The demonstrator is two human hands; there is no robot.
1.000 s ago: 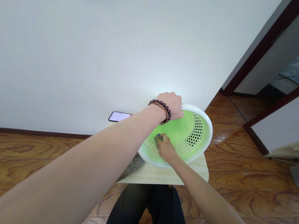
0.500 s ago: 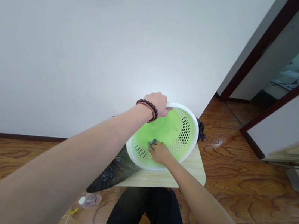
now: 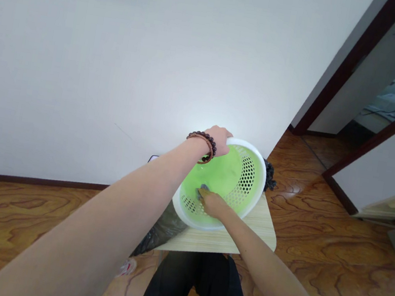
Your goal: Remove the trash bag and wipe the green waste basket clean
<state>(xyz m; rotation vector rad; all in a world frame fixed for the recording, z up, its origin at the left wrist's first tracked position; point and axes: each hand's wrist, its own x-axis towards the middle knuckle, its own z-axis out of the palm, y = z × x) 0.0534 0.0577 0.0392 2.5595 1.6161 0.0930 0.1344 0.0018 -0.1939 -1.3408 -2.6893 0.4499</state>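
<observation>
A round plastic basket (image 3: 231, 168), green inside with a white rim and perforated sides, tilts on a small table. My left hand (image 3: 219, 140), with beaded bracelets on its wrist, grips the far rim; some fingers are hidden behind it. Inside the basket, my right hand (image 3: 213, 204) is closed on a small grey cloth (image 3: 203, 189), pressed to the green surface near the lower left holes. The cloth is mostly covered by the fingers.
The light wood table (image 3: 205, 243) stands against a white wall (image 3: 122, 56). A black plastic bag (image 3: 166, 228) lies at its left, and bunched black plastic (image 3: 270, 175) shows at its right. A clear bottle (image 3: 127, 267) is on the floor. A doorway opens at right.
My left hand has shifted slightly along the rim to the right, and its grip looks different. My right hand and the cloth stay at nearly the same spot. The whole view has shifted a little.
</observation>
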